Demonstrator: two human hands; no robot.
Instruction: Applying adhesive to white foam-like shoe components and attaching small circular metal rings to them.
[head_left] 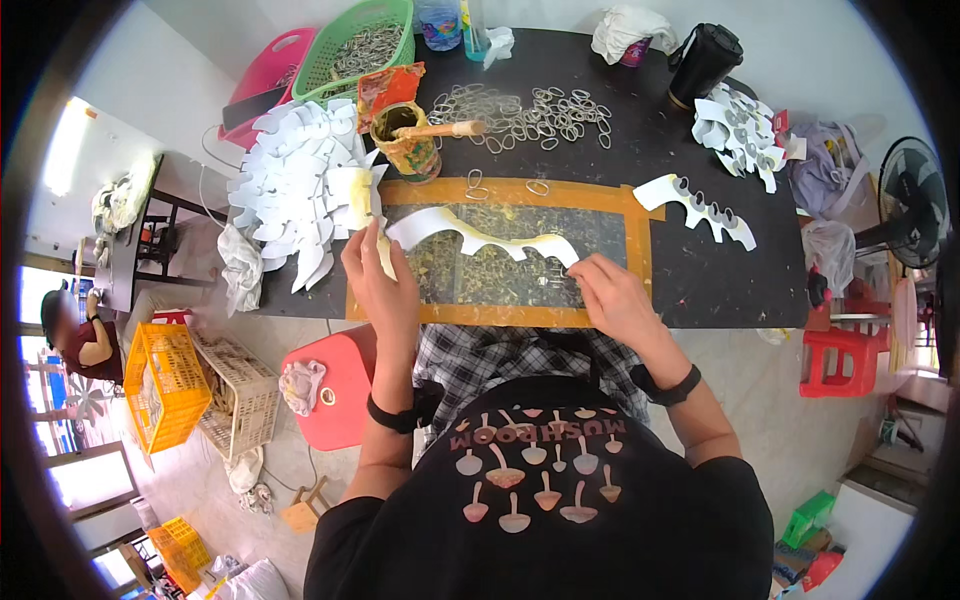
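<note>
A white scalloped strip, its edge smeared yellowish, arches over a glue-stained work area edged in tape. My left hand is closed at the strip's left end, where a pale yellowish edge shows between thumb and fingers. At the other end, my right hand pinches the strip's tip between thumb and fingertips. Just beyond my left hand lies a heap of white cut pieces; one piece on its near side is coated yellow. A smeared can stands behind it, with a wooden-handled brush across its mouth.
Metal rings lie scattered at the table's back; two more rest near the tape. On the right is a strip fitted with rings, then a stack of them and a black flask. A green basket holds more rings.
</note>
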